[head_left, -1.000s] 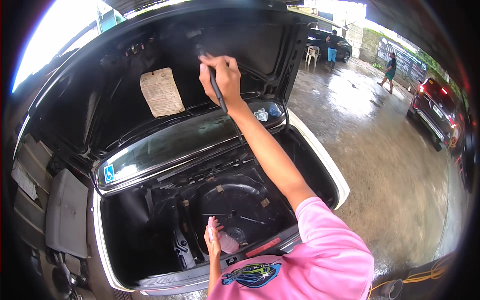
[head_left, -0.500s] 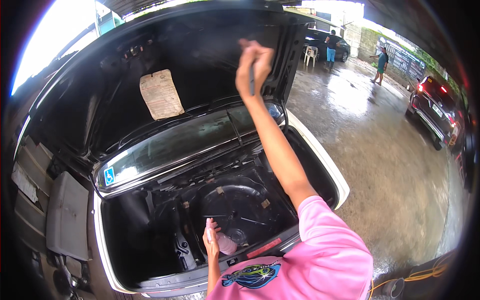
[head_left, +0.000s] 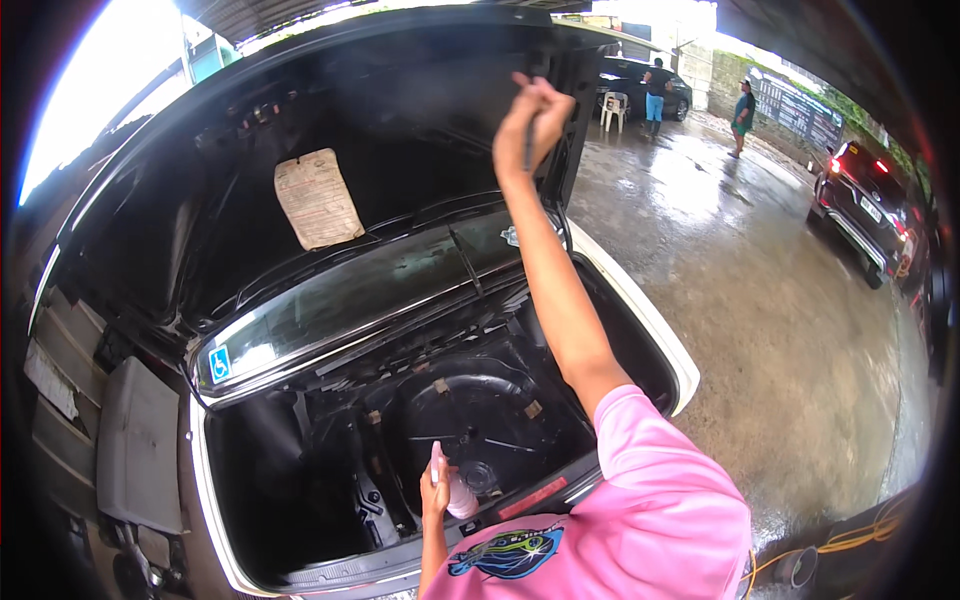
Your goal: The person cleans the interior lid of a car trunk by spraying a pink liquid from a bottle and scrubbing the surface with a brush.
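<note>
Trunk lid [head_left: 420,130] was raised above trunk [head_left: 470,405] | dark-handled tool [head_left: 529,150] was gripped in right hand [head_left: 536,122] near it | pink bottle [head_left: 462,499] was held in left hand [head_left: 434,492] | work was judged unfinished; completed share was unclear

Black trunk floor [head_left: 500,385] of a white car [head_left: 640,315], parked on wet concrete ground [head_left: 770,330].

The trunk floor is bare, dark metal, pressed into a broad round well; a first tan patch [head_left: 441,385] and a second tan patch [head_left: 533,409] sit at the well's far and right edges, and a third tan patch [head_left: 375,416] to its left. Near the left side is a grey bracket [head_left: 378,518], though in that shadow it is hard to say whether it lies loose or is fixed. The concrete, shiny with water toward the back, bears a white chair [head_left: 614,108], a dark car [head_left: 676,97] and, at right, a dark vehicle [head_left: 865,205] with red lights lit.
</note>
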Motion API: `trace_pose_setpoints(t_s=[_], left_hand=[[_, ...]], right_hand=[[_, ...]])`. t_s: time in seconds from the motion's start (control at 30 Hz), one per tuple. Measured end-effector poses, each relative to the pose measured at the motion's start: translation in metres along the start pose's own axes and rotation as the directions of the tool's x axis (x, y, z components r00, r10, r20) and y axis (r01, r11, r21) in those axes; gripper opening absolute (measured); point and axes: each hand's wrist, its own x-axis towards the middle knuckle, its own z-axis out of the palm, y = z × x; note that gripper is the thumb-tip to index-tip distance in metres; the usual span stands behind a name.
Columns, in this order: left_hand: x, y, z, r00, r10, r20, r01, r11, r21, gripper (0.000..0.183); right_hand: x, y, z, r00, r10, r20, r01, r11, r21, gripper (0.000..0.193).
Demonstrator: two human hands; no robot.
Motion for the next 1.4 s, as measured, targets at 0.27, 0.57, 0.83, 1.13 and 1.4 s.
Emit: trace_pose_setpoints(t_s=[0.27, 0.57, 0.83, 1.13, 1.4], left_hand=[[0.004, -0.022, 0.006, 1.000, -0.012, 0.024, 0.011, 1.000, 0.004, 0.063], [0.004, -0.034, 0.014, 1.000, 0.020, 0.009, -0.020, 1.000, 0.023, 0.062], [0.003, -0.047, 0.018, 0.996, 0.086, -0.038, -0.087, 0.995, -0.045, 0.064], [-0.004, -0.045, 0.024, 0.997, 0.031, -0.069, -0.034, 0.998, -0.050, 0.059], [0.000, -0.068, 0.015, 1.000, 0.030, -0.008, -0.030, 0.999, -0.011, 0.059]], right_hand=[[0.032, 0.004, -0.016, 0.995, -0.052, 0.083, 0.061, 0.992, -0.108, 0.012], [0.031, 0.007, -0.030, 0.967, -0.036, 0.254, 0.079, 0.984, -0.159, 0.015], [0.040, 0.003, -0.021, 0.951, -0.234, 0.204, 0.280, 0.932, -0.233, 0.011], [0.014, 0.012, -0.020, 0.930, -0.208, 0.302, 0.262, 0.953, -0.151, 0.011], [0.021, 0.010, -0.014, 0.968, -0.162, 0.194, 0.193, 0.969, -0.153, 0.012]])
